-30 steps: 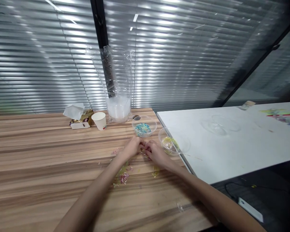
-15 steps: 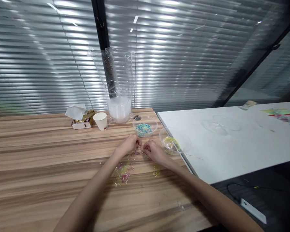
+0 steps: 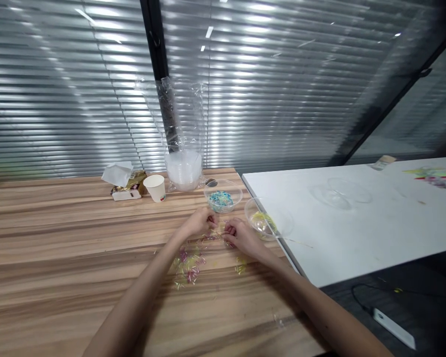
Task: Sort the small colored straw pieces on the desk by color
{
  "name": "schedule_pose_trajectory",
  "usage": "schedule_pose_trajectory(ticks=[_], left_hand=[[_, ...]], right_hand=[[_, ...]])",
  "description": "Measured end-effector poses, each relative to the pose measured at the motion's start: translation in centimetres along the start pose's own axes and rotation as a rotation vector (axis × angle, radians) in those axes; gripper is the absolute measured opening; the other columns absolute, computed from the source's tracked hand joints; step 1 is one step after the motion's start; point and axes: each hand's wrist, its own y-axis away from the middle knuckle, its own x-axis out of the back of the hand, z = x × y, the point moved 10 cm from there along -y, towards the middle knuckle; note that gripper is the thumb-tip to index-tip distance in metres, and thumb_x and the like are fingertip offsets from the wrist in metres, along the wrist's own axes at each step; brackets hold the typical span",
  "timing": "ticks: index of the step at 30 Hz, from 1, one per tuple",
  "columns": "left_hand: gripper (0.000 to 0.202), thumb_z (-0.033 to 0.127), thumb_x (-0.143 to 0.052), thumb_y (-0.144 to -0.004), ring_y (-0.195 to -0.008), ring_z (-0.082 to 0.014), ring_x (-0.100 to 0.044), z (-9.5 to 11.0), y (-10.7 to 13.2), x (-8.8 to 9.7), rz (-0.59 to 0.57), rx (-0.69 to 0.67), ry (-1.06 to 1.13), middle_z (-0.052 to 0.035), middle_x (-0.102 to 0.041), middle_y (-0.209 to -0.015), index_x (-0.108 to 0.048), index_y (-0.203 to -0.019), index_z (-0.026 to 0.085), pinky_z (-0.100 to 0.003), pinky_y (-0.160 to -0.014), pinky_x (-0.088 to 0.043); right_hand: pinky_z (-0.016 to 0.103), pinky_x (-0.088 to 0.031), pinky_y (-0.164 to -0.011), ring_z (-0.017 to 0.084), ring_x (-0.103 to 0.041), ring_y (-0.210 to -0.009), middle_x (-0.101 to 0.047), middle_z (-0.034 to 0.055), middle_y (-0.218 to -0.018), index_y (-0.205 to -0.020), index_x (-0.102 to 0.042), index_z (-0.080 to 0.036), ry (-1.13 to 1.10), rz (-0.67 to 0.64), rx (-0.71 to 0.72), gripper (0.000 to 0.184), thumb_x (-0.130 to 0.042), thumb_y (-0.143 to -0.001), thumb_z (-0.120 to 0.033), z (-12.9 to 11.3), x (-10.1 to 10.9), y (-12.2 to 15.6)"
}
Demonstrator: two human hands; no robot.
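Observation:
My left hand (image 3: 201, 221) is low over the wooden table, fingers pinched together; whatever lies between them is too small to tell. Close on its right, my right hand (image 3: 240, 235) also has its fingertips closed, and their contents cannot be made out. Under and between the fingers are loose pink and yellow bits (image 3: 210, 237), like small tube beads. A larger pink and yellow pile (image 3: 189, 265) spreads nearer me, by my left forearm. A few yellow pieces (image 3: 240, 265) lie below my right wrist. Just beyond the hands sits a clear bowl of blue pieces (image 3: 221, 199).
A clear bowl with yellow pieces (image 3: 262, 223) stands right of my hand, at the seam with the white table (image 3: 342, 233). Behind are a paper cup (image 3: 155, 188), a tissue pack (image 3: 126, 186) and bagged stacked plastic bowls (image 3: 184, 168). Clear lids (image 3: 338, 193) lie on the white table.
My right hand has shifted slightly right, widening the gap to my left hand. Yellow bits now show between them. My left hand has barely moved.

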Motion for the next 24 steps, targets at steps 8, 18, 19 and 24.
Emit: schedule_pose_trajectory(ticks=[8, 18, 19, 24], left_hand=[[0.012, 0.015, -0.048, -0.074, -0.069, -0.0145, -0.057, 0.3, 0.3, 0.6, -0.046, 0.000, 0.097, -0.0041, -0.062, -0.076, -0.057, -0.082, 0.012, -0.023, -0.061, -0.044], [0.010, 0.017, -0.047, -0.079, -0.062, -0.0121, -0.051, 5.7, 2.9, 3.3, -0.093, -0.007, -0.109, -0.0007, -0.057, -0.070, -0.057, -0.079, 0.014, -0.021, -0.056, -0.037], [0.010, 0.017, -0.048, -0.078, -0.061, -0.0117, -0.051, 5.6, 3.4, 3.3, -0.079, 0.009, -0.109, -0.0004, -0.057, -0.069, -0.057, -0.079, 0.014, -0.020, -0.055, -0.036], [0.011, 0.007, -0.052, -0.072, -0.060, -0.0108, -0.052, 3.7, 6.8, 1.6, -0.014, 0.117, -0.090, -0.0006, -0.061, -0.067, -0.061, -0.071, 0.013, -0.019, -0.056, -0.036]], right_hand=[[0.026, -0.037, -0.070, 0.018, -0.054, -0.081, -0.060, 0.0070, -0.087, -0.081, -0.060, -0.013, 0.164, 0.118, -0.046, 0.013, -0.049, -0.086, -0.019, -0.9, 0.6, -0.8], [0.027, -0.037, -0.071, 0.021, -0.056, -0.090, -0.060, 0.0115, -0.100, -0.096, -0.058, -0.013, 0.358, 0.058, -0.144, 0.017, -0.044, -0.088, -0.013, -0.4, -1.0, -1.5], [0.027, -0.037, -0.071, 0.021, -0.057, -0.090, -0.060, 0.0112, -0.099, -0.095, -0.059, -0.013, 0.358, 0.058, -0.148, 0.017, -0.043, -0.088, -0.012, -0.2, -1.1, -1.5], [0.027, -0.037, -0.070, 0.020, -0.057, -0.090, -0.061, 0.0087, -0.099, -0.093, -0.060, -0.014, 0.314, 0.073, -0.126, 0.014, -0.047, -0.088, -0.014, -0.2, -1.1, -1.6]])
